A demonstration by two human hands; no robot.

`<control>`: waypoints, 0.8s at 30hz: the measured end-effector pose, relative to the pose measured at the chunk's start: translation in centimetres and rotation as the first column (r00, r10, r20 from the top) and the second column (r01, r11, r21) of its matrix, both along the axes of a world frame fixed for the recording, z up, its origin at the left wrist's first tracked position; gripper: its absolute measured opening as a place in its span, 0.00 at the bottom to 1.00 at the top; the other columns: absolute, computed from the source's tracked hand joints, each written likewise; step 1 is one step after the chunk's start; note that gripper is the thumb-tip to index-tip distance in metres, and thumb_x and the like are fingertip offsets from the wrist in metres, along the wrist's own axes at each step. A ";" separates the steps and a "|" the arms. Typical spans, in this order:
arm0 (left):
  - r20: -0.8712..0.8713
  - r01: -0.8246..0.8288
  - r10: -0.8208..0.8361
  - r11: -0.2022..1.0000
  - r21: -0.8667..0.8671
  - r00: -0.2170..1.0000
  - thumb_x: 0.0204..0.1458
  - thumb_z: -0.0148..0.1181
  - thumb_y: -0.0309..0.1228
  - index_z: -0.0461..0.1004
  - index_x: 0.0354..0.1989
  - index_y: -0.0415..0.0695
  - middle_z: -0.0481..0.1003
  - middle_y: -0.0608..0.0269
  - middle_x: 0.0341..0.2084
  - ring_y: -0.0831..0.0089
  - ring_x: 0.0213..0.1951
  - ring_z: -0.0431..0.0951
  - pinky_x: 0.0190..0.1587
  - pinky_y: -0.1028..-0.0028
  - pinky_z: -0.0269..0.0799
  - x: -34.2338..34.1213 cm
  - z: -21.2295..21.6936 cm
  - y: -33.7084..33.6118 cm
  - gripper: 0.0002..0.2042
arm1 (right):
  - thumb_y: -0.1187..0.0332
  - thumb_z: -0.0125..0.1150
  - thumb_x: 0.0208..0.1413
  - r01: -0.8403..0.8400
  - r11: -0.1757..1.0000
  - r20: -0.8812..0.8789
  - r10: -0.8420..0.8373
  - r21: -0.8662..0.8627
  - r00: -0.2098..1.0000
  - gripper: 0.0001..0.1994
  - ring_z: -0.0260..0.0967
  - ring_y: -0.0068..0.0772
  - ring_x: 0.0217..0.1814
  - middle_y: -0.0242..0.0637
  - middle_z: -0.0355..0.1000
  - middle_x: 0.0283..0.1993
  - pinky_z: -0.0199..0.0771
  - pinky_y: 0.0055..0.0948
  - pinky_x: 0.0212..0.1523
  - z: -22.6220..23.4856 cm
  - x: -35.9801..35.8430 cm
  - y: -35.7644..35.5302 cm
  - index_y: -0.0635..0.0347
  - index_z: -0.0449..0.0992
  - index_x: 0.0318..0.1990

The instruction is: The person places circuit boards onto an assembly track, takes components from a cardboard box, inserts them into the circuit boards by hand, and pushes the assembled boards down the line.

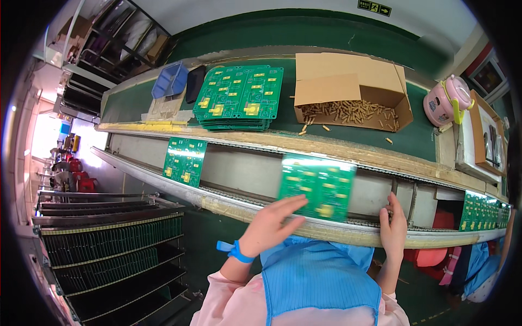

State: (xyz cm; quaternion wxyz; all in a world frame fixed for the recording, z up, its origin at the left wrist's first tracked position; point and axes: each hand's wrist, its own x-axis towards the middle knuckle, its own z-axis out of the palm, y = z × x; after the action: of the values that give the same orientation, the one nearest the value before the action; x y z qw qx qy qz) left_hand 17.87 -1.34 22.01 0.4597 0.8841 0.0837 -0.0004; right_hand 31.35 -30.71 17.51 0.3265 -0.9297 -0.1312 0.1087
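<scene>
Two bare hands work at the near edge of a conveyor line (pixel 244 168). Fingers of the left hand (pixel 270 225) lie spread and nearly flat, their tips touching the lower left corner of a green circuit board (pixel 318 187) that sits tilted on the track just beyond them; its image is blurred, so I cannot tell whether the fingers grip it or only rest against it. On the board's other side, the right hand (pixel 393 228) curls around the wooden front rail (pixel 348 234), its fingertips close to a dark upright bar in the track. A blue wristband (pixel 237 252) circles the left wrist. Farther up the track from the left hand, well apart, a second green board (pixel 185 161) rides the line. Beyond both hands, across the track, the upper shelf carries a stack of green boards (pixel 239 98), a blue plastic bin (pixel 169 80) beside it, and an open cardboard box (pixel 348 89) holding small brass-coloured parts. A pink container (pixel 447 100) stands beyond the right hand. Below the left hand, a rack (pixel 109 244) holds rows of boards on edge.
</scene>
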 end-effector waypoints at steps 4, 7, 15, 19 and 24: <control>0.250 -0.400 0.312 0.729 0.556 0.917 0.54 0.61 0.32 0.72 0.52 0.39 0.71 0.46 0.56 0.43 0.60 0.66 0.62 0.53 0.62 -1.2 -2.1 6.5 0.18 | 0.63 0.53 0.63 0.132 0.985 -0.045 -0.127 0.111 0.991 0.26 0.75 0.49 0.48 0.54 0.73 0.52 0.72 0.38 0.50 -0.7 -0.2 -0.2 0.66 0.62 0.66; 0.244 -0.510 0.540 0.421 0.750 0.806 0.56 0.59 0.33 0.68 0.57 0.34 0.66 0.38 0.59 0.36 0.62 0.61 0.65 0.52 0.58 -3.0 -4.1 12.7 0.22 | 0.62 0.54 0.63 0.132 0.989 -0.055 -0.129 0.062 0.990 0.27 0.76 0.49 0.42 0.54 0.76 0.45 0.73 0.39 0.45 -0.5 0.2 -0.1 0.66 0.62 0.66; 0.031 -0.360 0.649 0.381 0.851 0.760 0.60 0.48 0.24 0.64 0.59 0.29 0.65 0.30 0.58 0.32 0.59 0.65 0.60 0.51 0.66 -4.6 -7.8 18.1 0.19 | 0.56 0.56 0.62 0.180 0.982 -0.038 -0.182 -0.061 0.983 0.23 0.75 0.56 0.32 0.50 0.77 0.31 0.70 0.49 0.31 0.1 0.5 0.9 0.55 0.65 0.61; 0.011 -0.307 0.673 0.323 0.895 0.740 0.57 0.49 0.22 0.66 0.57 0.31 0.68 0.33 0.57 0.38 0.56 0.70 0.58 0.55 0.70 -3.2 -6.8 16.3 0.18 | 0.54 0.53 0.63 0.166 0.984 -0.001 -0.167 -0.060 0.986 0.23 0.75 0.57 0.33 0.50 0.77 0.31 0.70 0.50 0.32 -0.5 0.4 0.6 0.53 0.65 0.61; -0.052 -0.268 0.611 0.421 0.867 0.790 0.56 0.54 0.28 0.68 0.53 0.32 0.71 0.35 0.52 0.41 0.50 0.74 0.51 0.55 0.74 -1.8 -5.5 12.1 0.17 | 0.54 0.52 0.64 0.169 0.984 -0.056 -0.173 -0.061 0.983 0.24 0.75 0.56 0.32 0.51 0.76 0.30 0.70 0.48 0.32 -0.4 0.5 0.5 0.54 0.64 0.63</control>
State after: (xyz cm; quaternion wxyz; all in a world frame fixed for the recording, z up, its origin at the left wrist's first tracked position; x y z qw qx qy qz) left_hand 16.10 10.78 16.56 -0.0503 0.9196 0.3895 -0.0007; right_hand 31.82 -30.17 17.11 0.3124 -0.9425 -0.0376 0.1124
